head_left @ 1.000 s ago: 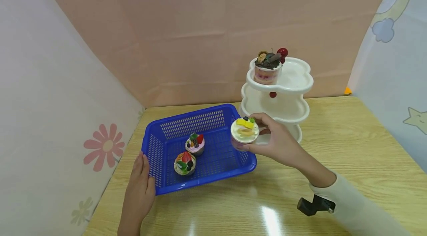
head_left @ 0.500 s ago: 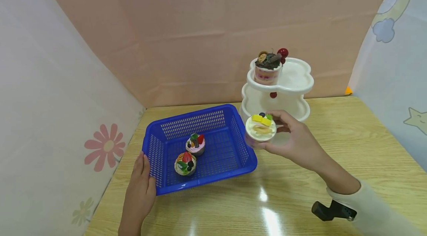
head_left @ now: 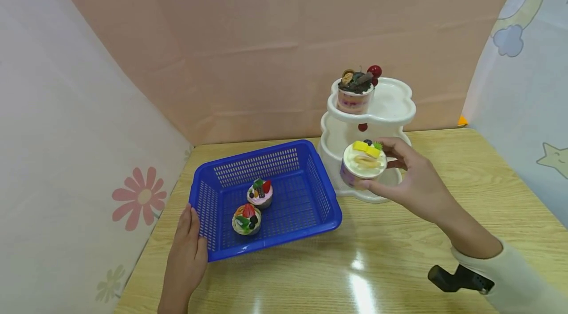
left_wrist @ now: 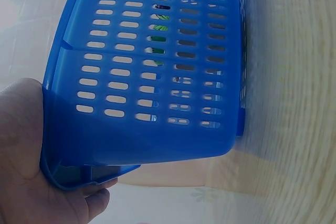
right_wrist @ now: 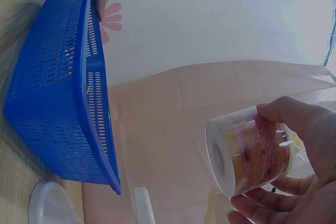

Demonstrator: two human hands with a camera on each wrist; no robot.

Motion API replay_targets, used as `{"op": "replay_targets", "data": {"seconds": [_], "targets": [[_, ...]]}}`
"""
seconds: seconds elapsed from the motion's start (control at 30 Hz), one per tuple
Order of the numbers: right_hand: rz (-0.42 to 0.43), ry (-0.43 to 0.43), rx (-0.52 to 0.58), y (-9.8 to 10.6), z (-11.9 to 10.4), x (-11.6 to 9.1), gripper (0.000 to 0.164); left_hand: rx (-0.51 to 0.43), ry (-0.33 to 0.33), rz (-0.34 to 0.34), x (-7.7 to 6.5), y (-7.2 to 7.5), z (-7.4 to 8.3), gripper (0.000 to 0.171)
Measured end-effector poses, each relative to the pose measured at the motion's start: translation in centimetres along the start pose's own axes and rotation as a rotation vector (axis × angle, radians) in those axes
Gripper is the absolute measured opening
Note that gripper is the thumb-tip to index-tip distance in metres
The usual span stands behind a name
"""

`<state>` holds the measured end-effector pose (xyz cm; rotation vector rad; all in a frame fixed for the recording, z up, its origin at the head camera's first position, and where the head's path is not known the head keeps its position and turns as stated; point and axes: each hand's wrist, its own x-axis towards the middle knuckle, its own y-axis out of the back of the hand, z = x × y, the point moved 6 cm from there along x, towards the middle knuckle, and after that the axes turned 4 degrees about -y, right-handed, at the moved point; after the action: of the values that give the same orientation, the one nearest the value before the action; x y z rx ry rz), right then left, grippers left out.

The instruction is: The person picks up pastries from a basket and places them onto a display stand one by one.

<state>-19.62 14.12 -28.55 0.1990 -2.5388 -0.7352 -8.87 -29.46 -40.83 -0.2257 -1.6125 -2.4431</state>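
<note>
My right hand (head_left: 414,181) grips a clear dessert cup (head_left: 361,176) topped with cream and yellow cubes, held upright in front of a white tiered stand (head_left: 333,131). Pink and yellow layers show through the cup's wall (right_wrist: 257,150) in the right wrist view. My left hand (head_left: 186,252) holds the near left corner of a blue plastic basket (head_left: 272,244), its rim between thumb and fingers. Inside that basket lie two small cupcakes (head_left: 260,194) with fruit on top. Another dessert cup (head_left: 354,99), with chocolate and cherries, stands on the stand's top tier.
Around these is a wooden table (head_left: 448,191) with a pink backdrop (head_left: 266,57) behind it. A patterned cloth wall (head_left: 88,156) borders the left side, and another stands at the right. Something red (head_left: 363,127) shows on the middle tier, mostly hidden.
My right hand has carried the cream-topped dessert cup rightward, from over the basket's right edge to in front of the stand's lower tiers. The left hand and basket have stayed put.
</note>
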Motion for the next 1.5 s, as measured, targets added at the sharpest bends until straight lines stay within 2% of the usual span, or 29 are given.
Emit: {"op": "replay_targets", "data": {"seconds": [0.43, 0.93, 1.2, 1.5], "targets": [[0.129, -0.028, 0.039, 1.8, 0.5, 0.7, 0.077, 0.012, 0.002, 0.001, -0.1, -0.2, -0.3, 0.061], [0.198, -0.09, 0.02, 3.3, 1.3, 1.9, 0.073, 0.001, -0.006, 0.012, 0.0, -0.2, -0.4, 0.061], [0.254, -0.096, 0.032, 4.9, 1.2, 2.8, 0.072, -0.002, -0.015, 0.026, 0.0, -0.2, -0.4, 0.061], [0.283, -0.149, 0.034, 6.4, 1.9, 4.2, 0.069, -0.011, -0.014, 0.027, 0.0, -0.3, -0.5, 0.061]]}}
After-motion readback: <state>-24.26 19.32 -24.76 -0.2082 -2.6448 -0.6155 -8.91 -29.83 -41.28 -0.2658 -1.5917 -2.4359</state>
